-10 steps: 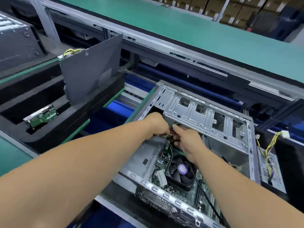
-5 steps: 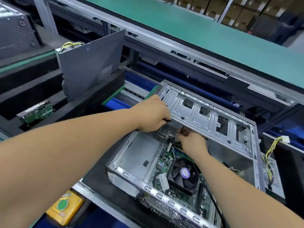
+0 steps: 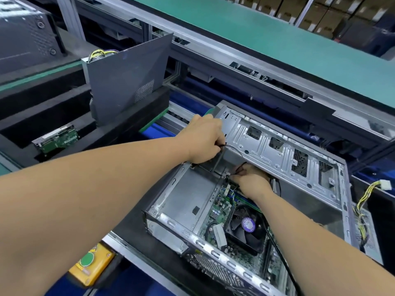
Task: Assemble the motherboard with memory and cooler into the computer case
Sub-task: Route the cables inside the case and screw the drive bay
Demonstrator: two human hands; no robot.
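Observation:
An open silver computer case (image 3: 284, 150) lies on its side on the black work pad. Inside it sits the green motherboard (image 3: 215, 210) with a black cooler fan (image 3: 245, 226) that has a purple label. My left hand (image 3: 203, 139) is at the case's far left corner, its curled fingers gripping a thin black cable (image 3: 229, 147) against the frame. My right hand (image 3: 250, 180) reaches deep into the case, fingertips pinching a small connector at the motherboard's top edge. Another black cable (image 3: 280, 255) runs along my right forearm over the fan.
A dark grey side panel (image 3: 128, 77) stands upright in a black foam tray on the left, with a green circuit board (image 3: 57, 139) lying beside it. A yellow box with a green button (image 3: 89, 265) sits at the front edge. Yellow-black wires (image 3: 363, 201) hang at the right.
My left hand moved up and left from the middle of the case to its far left corner, taking hold of the thin cable. My right hand pushed deeper toward the motherboard's top edge.

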